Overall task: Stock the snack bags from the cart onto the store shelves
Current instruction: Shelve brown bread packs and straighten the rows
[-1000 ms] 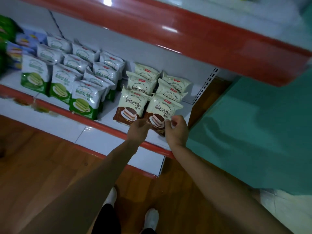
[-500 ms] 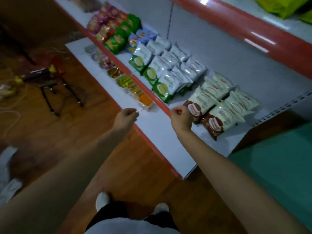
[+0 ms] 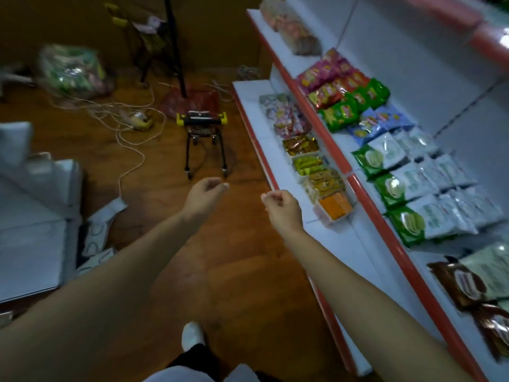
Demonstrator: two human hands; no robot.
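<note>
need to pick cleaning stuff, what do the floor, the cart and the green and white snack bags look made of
The floor looks like wood or wood-look laminate: brown grain, soft sheen. The cart seems to be metal tubing, thin and dark, with yellow handle ends that may be plastic. The green and white snack bags look like glossy plastic film, crinkled and catching light.

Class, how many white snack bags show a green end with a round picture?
3 white snack bags with green ends, along the red shelf edge: far, middle, near. Bags behind may hide theirs.
</note>
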